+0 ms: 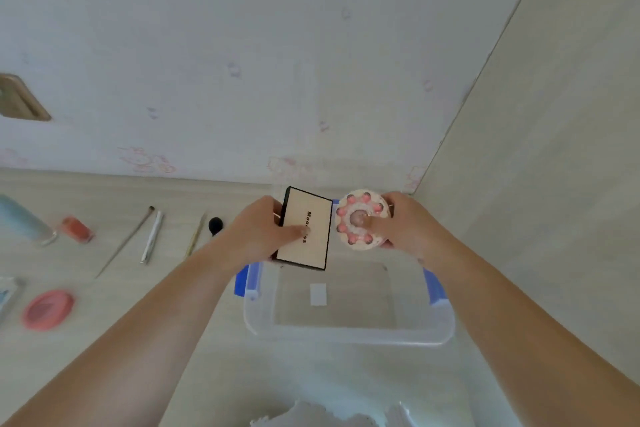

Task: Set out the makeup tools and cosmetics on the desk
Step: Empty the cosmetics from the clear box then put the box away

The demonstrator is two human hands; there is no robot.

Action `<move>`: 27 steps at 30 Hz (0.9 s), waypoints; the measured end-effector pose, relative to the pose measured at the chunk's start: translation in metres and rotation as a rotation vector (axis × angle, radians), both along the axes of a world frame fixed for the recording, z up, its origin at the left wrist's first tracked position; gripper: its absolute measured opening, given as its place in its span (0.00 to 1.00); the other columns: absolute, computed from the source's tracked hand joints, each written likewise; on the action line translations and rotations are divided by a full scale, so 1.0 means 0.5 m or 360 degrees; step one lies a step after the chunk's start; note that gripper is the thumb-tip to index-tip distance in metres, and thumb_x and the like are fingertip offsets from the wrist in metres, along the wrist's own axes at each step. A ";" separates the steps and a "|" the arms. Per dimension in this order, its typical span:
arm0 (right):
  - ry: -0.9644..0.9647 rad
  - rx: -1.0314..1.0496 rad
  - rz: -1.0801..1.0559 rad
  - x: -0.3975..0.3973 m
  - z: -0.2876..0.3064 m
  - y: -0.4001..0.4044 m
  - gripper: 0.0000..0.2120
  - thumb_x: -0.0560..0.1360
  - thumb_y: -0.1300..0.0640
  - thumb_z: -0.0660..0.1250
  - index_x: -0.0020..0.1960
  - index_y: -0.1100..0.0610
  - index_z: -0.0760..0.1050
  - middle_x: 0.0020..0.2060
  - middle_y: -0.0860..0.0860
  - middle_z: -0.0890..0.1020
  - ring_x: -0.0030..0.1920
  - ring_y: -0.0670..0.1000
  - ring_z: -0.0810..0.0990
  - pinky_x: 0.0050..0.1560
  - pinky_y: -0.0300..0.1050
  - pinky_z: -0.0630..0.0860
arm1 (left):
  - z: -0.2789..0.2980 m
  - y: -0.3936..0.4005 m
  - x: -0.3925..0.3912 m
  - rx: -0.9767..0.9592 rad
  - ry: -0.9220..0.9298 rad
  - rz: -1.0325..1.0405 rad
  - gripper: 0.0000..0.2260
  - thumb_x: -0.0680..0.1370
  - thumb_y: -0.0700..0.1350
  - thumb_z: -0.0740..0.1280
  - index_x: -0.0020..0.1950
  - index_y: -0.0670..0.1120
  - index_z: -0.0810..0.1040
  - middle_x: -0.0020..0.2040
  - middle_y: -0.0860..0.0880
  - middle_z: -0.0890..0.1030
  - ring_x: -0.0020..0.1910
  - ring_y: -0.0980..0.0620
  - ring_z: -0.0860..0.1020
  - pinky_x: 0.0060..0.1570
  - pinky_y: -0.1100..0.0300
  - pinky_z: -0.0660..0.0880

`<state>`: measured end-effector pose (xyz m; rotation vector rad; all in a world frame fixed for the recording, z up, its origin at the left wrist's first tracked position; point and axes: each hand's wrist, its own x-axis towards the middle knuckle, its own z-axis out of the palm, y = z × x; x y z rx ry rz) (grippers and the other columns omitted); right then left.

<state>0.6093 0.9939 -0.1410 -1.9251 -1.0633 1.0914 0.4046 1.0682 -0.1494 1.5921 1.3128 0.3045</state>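
Head view: your left hand (258, 232) grips the flat palette (304, 229), thumb on its lid, and your right hand (398, 222) clasps the round compact (362, 218), both above the bin (349, 333). Both look light, rigid, slick; hold them by the edges.

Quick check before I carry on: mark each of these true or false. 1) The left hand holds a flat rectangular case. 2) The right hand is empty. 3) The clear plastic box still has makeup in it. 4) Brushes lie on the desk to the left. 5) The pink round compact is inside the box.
1) True: the left hand grips the rectangular case.
2) False: the right hand holds a round pink-dotted case.
3) False: the plastic box shows only a white label on its bottom.
4) True: brushes lie on the desk.
5) False: the pink compact lies on the desk, far left.
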 end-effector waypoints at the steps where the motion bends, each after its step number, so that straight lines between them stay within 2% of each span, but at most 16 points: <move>1: 0.0098 0.0043 -0.0025 -0.016 0.015 0.000 0.19 0.70 0.53 0.74 0.57 0.57 0.73 0.50 0.52 0.81 0.49 0.51 0.81 0.43 0.45 0.80 | 0.009 0.003 -0.022 -0.0035 -0.0097 0.0068 0.16 0.73 0.47 0.72 0.56 0.44 0.74 0.49 0.47 0.82 0.44 0.50 0.82 0.35 0.57 0.81; 3: 0.0276 0.0112 -0.0084 -0.048 0.036 0.003 0.21 0.70 0.54 0.74 0.59 0.58 0.72 0.53 0.52 0.80 0.50 0.52 0.82 0.42 0.42 0.80 | 0.025 0.004 -0.065 -0.0113 -0.0308 0.0182 0.15 0.74 0.45 0.70 0.59 0.44 0.73 0.52 0.47 0.82 0.49 0.49 0.82 0.43 0.53 0.82; 5: 0.0381 0.0145 -0.0080 -0.089 0.046 0.009 0.20 0.70 0.54 0.73 0.59 0.58 0.72 0.54 0.53 0.81 0.50 0.51 0.82 0.41 0.41 0.80 | 0.042 0.002 -0.113 -0.0192 -0.0507 0.0252 0.12 0.76 0.42 0.68 0.58 0.44 0.74 0.52 0.48 0.82 0.50 0.51 0.82 0.46 0.54 0.81; 7: 0.0449 0.0163 -0.0040 -0.138 0.051 0.017 0.20 0.70 0.54 0.73 0.59 0.57 0.73 0.54 0.53 0.81 0.51 0.51 0.82 0.42 0.41 0.80 | 0.052 0.000 -0.164 -0.0211 -0.0627 0.0320 0.05 0.77 0.40 0.66 0.52 0.45 0.76 0.46 0.51 0.85 0.47 0.53 0.83 0.48 0.52 0.80; 9: 0.0500 0.0169 -0.0014 -0.181 0.054 0.026 0.20 0.70 0.54 0.73 0.59 0.57 0.73 0.54 0.53 0.82 0.51 0.51 0.82 0.43 0.42 0.80 | 0.052 -0.003 -0.207 -0.0215 -0.0661 0.0370 0.04 0.77 0.39 0.65 0.47 0.47 0.77 0.40 0.53 0.85 0.44 0.53 0.83 0.52 0.48 0.78; 11: 0.0523 0.0158 0.0025 -0.234 0.053 0.040 0.20 0.71 0.54 0.73 0.59 0.57 0.73 0.54 0.53 0.82 0.51 0.51 0.83 0.45 0.43 0.81 | 0.046 -0.007 -0.261 -0.0219 -0.0635 0.0425 0.03 0.76 0.39 0.66 0.47 0.47 0.77 0.42 0.52 0.85 0.43 0.52 0.83 0.55 0.46 0.76; 13: 0.0498 0.0143 0.0056 -0.289 0.048 0.058 0.21 0.70 0.54 0.73 0.60 0.57 0.72 0.54 0.53 0.81 0.52 0.52 0.82 0.47 0.45 0.81 | 0.037 -0.010 -0.318 -0.0255 -0.0601 0.0479 0.06 0.74 0.41 0.69 0.51 0.46 0.76 0.49 0.49 0.84 0.49 0.50 0.82 0.57 0.44 0.76; 16: 0.0465 0.0082 0.0100 -0.369 0.032 0.083 0.21 0.71 0.53 0.73 0.61 0.57 0.72 0.55 0.53 0.81 0.52 0.52 0.82 0.48 0.46 0.81 | 0.016 -0.016 -0.402 -0.0305 -0.0546 0.0574 0.07 0.71 0.43 0.71 0.48 0.48 0.77 0.45 0.52 0.84 0.52 0.49 0.81 0.58 0.45 0.76; 18: 0.0465 0.0041 0.0090 -0.413 0.017 0.091 0.20 0.71 0.54 0.73 0.60 0.57 0.72 0.53 0.54 0.81 0.51 0.54 0.83 0.50 0.49 0.81 | -0.003 -0.020 -0.446 -0.0346 -0.0484 0.0608 0.11 0.66 0.45 0.70 0.47 0.49 0.76 0.45 0.50 0.83 0.53 0.48 0.81 0.57 0.44 0.76; 20: 0.0500 -0.0001 0.0082 -0.466 -0.006 0.098 0.20 0.71 0.54 0.73 0.59 0.58 0.73 0.53 0.55 0.81 0.52 0.55 0.82 0.51 0.50 0.81 | -0.033 -0.021 -0.501 -0.0403 -0.0422 0.0647 0.13 0.68 0.44 0.71 0.51 0.47 0.75 0.50 0.47 0.82 0.54 0.46 0.80 0.56 0.45 0.77; 22: 0.0558 -0.0042 0.0076 -0.519 -0.032 0.105 0.19 0.71 0.54 0.73 0.58 0.57 0.73 0.53 0.54 0.81 0.52 0.54 0.82 0.47 0.48 0.81 | -0.076 -0.018 -0.557 -0.0469 -0.0367 0.0701 0.17 0.68 0.44 0.71 0.55 0.46 0.73 0.53 0.45 0.81 0.53 0.46 0.80 0.53 0.47 0.79; 25: 0.0589 -0.0132 0.0071 -0.569 -0.080 0.100 0.17 0.71 0.54 0.72 0.57 0.56 0.73 0.52 0.53 0.81 0.51 0.52 0.82 0.45 0.45 0.80 | -0.131 -0.022 -0.608 -0.0552 -0.0314 0.0687 0.10 0.74 0.40 0.68 0.51 0.49 0.71 0.52 0.45 0.80 0.51 0.47 0.80 0.49 0.51 0.79; 27: 0.0583 -0.0232 0.0008 -0.595 -0.122 0.091 0.18 0.71 0.54 0.73 0.58 0.57 0.73 0.52 0.54 0.81 0.51 0.53 0.82 0.47 0.45 0.81 | -0.167 -0.023 -0.637 -0.0623 -0.0283 0.0654 0.10 0.75 0.39 0.67 0.54 0.48 0.70 0.53 0.45 0.80 0.49 0.48 0.80 0.46 0.53 0.79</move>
